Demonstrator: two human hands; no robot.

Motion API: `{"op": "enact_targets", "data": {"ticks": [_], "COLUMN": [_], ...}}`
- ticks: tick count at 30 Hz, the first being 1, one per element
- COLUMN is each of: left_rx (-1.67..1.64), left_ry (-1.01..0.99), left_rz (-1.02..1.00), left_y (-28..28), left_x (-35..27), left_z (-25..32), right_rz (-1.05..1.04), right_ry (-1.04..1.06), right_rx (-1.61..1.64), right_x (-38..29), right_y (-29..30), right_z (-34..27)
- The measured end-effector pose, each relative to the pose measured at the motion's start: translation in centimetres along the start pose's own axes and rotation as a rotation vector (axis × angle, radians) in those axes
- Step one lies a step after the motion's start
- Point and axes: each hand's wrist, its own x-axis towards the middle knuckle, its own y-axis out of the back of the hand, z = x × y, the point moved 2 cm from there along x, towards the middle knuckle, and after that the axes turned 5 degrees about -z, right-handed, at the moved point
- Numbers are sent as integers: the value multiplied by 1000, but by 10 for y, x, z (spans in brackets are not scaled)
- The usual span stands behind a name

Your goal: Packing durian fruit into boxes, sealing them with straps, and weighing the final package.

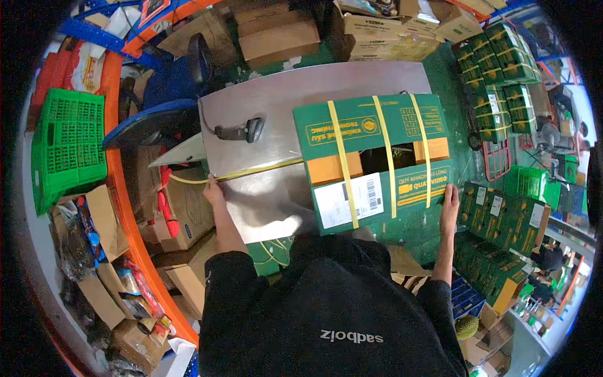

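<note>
A green cardboard carton (pixel 348 122) with printed panels sits on the right part of a metal-topped table (pixel 264 101). Three yellow straps (pixel 385 151) cross its top, and a white label (pixel 348 200) bearing writing and a barcode is stuck near its front left. Between the top flaps a gap shows a dark inside. My left hand (pixel 217 195) is at the table's left edge, fingertips pinching a yellow strap (pixel 254 172) that runs across the tabletop to the carton. My right hand (pixel 450 205) holds the carton's right end near the front corner.
A black barcode scanner (pixel 242 130) lies on the table behind the strap. Left are a blue chair (pixel 155 120), an orange rack beam (pixel 127 235) and a green crate (pixel 70 146). Strapped green cartons (pixel 494 61) are stacked at right; more cartons (pixel 499 212) stand beside my right arm.
</note>
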Motion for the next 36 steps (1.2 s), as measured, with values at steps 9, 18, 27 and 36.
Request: {"op": "enact_targets", "data": {"ticks": [9, 18, 27, 36], "left_rx": [-476, 189, 202, -577], "left_ry": [-590, -1439, -276, -921], "left_rz": [651, -455, -1150, -1011], "left_y": [181, -35, -53, -33], "left_x": [10, -296, -162, -269], "left_z": [184, 398, 218, 390], "right_rz": [410, 137, 698, 587], "right_ry": [468, 1470, 954, 762], "right_rx": [-616, -551, -572, -388], "right_x": [-8, -83, -21, 56], "right_y": [5, -89, -3, 40], "right_z": [-52, -297, -214, -148]}}
